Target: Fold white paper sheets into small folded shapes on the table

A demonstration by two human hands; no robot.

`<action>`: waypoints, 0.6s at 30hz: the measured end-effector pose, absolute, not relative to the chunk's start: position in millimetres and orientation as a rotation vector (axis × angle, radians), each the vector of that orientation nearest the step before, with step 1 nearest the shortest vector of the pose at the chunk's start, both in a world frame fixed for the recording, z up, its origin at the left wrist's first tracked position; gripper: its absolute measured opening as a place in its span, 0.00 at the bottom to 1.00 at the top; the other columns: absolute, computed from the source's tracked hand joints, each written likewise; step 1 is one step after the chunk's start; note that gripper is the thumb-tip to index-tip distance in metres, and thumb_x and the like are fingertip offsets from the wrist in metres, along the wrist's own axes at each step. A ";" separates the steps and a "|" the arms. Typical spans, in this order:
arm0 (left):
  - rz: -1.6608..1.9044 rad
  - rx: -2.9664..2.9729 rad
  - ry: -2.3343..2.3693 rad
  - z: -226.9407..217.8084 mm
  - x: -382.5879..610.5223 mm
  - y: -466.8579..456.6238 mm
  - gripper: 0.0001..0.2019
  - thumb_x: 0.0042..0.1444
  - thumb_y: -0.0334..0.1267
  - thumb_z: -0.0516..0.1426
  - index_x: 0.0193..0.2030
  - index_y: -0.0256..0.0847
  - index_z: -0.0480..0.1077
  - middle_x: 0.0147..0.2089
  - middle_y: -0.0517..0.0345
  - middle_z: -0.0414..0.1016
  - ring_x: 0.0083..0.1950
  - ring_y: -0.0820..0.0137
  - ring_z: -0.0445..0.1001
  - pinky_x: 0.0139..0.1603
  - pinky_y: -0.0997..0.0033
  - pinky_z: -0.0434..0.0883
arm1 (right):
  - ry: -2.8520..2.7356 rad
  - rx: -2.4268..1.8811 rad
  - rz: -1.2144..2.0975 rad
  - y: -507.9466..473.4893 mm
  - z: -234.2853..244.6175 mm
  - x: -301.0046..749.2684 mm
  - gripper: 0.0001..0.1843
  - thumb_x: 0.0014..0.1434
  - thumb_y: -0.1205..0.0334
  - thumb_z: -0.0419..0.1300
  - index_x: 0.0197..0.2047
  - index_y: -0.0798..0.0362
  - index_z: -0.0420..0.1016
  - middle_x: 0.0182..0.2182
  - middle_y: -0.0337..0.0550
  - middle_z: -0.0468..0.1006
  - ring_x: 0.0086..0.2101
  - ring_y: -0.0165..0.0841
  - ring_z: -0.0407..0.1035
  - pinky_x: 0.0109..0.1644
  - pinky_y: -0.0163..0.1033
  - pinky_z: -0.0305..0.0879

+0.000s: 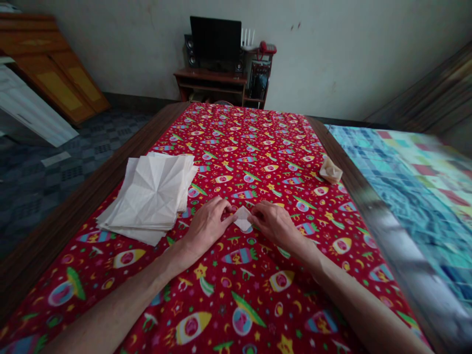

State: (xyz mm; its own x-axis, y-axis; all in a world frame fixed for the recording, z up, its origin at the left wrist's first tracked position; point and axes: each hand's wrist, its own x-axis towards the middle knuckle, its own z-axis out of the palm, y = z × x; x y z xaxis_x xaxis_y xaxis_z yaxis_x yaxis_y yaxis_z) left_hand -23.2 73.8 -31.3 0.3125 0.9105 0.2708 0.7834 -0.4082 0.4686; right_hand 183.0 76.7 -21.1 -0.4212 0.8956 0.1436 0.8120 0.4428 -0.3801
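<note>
A small folded piece of white paper [242,219] lies between my two hands, over the middle of the red patterned cloth [236,275]. At its left corner, my left hand [211,219] pinches the edge with thumb and curled fingers. The opposite corner is gripped by my right hand [275,222] in the same way. To the left of my left hand rests a stack of creased white paper sheets [153,189], its top sheet marked with star-like fold lines. A folded paper shape [331,170] sits at the cloth's right edge, apart from both hands.
Brown wooden edges [121,147] border the cloth on both sides. Beyond the far end stands a desk [210,76] with a monitor [216,44], speakers and a red telephone [267,48]. A wooden cabinet [59,73] is at left, a bed with a checked cover [405,187] at right.
</note>
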 end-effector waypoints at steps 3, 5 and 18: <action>0.771 2.414 1.527 -33.3 -26.1 69.2 0.09 0.59 0.43 0.58 0.36 0.40 0.67 0.37 0.57 0.70 0.40 0.67 0.70 0.40 0.68 0.69 | -2.240 -1.422 0.460 72.9 -22.8 183.0 0.07 0.61 0.61 0.57 0.32 0.54 0.72 0.29 0.39 0.74 0.29 0.28 0.66 0.32 0.32 0.54; 0.746 2.445 1.528 -31.9 -25.7 67.0 0.12 0.60 0.47 0.56 0.36 0.39 0.67 0.37 0.56 0.69 0.41 0.66 0.70 0.41 0.66 0.69 | -2.122 -1.428 0.547 71.1 -23.6 181.4 0.08 0.60 0.62 0.57 0.30 0.54 0.71 0.26 0.38 0.74 0.27 0.28 0.66 0.32 0.32 0.55; 1.043 2.361 1.290 -22.7 -6.2 57.2 0.04 0.62 0.36 0.52 0.42 0.41 0.64 0.38 0.55 0.71 0.41 0.67 0.72 0.44 0.67 0.71 | -1.953 -1.456 0.809 58.3 -25.1 159.8 0.13 0.58 0.59 0.55 0.24 0.55 0.70 0.18 0.34 0.67 0.21 0.26 0.61 0.26 0.30 0.51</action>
State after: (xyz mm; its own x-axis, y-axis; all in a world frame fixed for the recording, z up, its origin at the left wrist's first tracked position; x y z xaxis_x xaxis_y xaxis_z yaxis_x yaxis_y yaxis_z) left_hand -6.2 57.2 -22.7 0.3496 0.8111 0.4689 0.6284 -0.5743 0.5248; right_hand 159.8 58.3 -25.1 -0.2476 0.9651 0.0849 0.6226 0.2256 -0.7493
